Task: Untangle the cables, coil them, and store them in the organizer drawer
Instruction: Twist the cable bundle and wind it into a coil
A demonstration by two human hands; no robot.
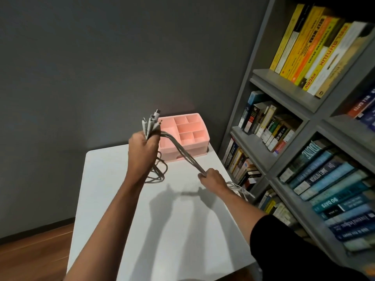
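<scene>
From the head view we judge the task to be in its early untangling stage: nothing is coiled and nothing is stored yet. The bundle of thin grey-white cables [182, 153], cord-like and matte, hangs in the air over the white smooth-topped table [121, 209]. The left hand [143, 148] is raised with its fingers [152, 139] wrapped tight round the cables just below the small metal-tipped white plugs [151, 120], which stick up out of the fist. The right hand [212, 177] sits lower, its fingers [203, 175] closed on the same strands, drawing them into a fairly straight run between the two hands. Slack loops [160, 173] dangle under the left hand and loose ends [239, 189] trail behind the right. The pink glossy plastic organizer [203, 136], boxy with open compartments on top, stands at the table's far edge. Its drawer [194, 154] looks shut, though we cannot be sure. Separating, coiling and storing all remain.
</scene>
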